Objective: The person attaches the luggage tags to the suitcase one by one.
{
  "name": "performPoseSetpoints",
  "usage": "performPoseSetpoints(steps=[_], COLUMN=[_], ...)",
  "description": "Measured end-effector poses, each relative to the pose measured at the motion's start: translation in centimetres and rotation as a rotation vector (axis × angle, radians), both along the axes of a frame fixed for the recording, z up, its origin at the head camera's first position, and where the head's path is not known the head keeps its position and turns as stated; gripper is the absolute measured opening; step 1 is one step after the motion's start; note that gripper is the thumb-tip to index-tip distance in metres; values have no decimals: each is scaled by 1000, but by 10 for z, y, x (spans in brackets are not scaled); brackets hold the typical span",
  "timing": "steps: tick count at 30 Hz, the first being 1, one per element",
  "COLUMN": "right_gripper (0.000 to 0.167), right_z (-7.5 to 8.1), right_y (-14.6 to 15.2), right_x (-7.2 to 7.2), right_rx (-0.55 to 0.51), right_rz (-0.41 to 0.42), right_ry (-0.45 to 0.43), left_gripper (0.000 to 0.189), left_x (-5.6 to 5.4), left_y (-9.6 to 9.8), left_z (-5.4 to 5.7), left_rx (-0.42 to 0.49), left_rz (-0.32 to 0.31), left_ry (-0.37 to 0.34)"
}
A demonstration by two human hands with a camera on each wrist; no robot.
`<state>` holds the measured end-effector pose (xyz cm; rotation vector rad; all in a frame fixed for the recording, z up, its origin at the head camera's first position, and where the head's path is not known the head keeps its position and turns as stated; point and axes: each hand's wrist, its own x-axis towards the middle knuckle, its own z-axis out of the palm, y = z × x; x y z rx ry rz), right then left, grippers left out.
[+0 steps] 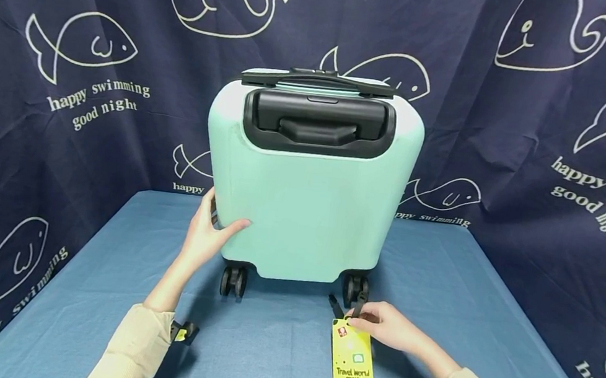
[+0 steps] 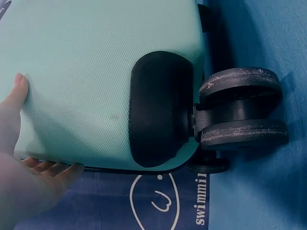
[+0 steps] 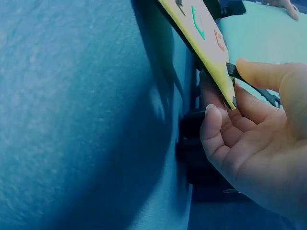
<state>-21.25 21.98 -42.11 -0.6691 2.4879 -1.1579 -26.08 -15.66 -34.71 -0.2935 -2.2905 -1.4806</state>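
Note:
A mint-green suitcase (image 1: 306, 214) stands upright on its wheels, its black recessed pull handle (image 1: 317, 131) facing me. My left hand (image 1: 207, 232) holds its lower left side, thumb on the front face and fingers around the edge; the left wrist view shows this grip close to a black corner guard (image 2: 160, 110). At the front right, my right hand (image 1: 385, 326) pinches the black strap (image 1: 359, 304) of a yellow luggage tag (image 1: 353, 357) printed "Travel World". The tag hangs face up below the fingers, in front of the right wheel. In the right wrist view, thumb and fingers meet at its strap end.
Black double wheels (image 1: 234, 280) carry the suitcase on a blue cloth-covered table (image 1: 262, 346). A black top carry handle (image 1: 318, 81) spans its upper edge. Behind hangs a dark blue curtain (image 1: 99, 153) with white fish and whale drawings. Each wrist wears a small black device.

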Motion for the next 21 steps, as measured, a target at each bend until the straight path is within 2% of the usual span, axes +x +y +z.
performPoseSetpoints(steps=[11,21], right_gripper=[23,21], right_z=[21,33], right_y=[0,5], right_x=[7,14], right_rx=[-58,-59], right_rz=[30,89], right_ry=[-24,18], left_gripper=[92,93], left_x=[-3,-4], left_y=[-2,-2], left_z=[-2,-3], left_rx=[12,18], left_rz=[1,-17], left_ry=[-4,-3])
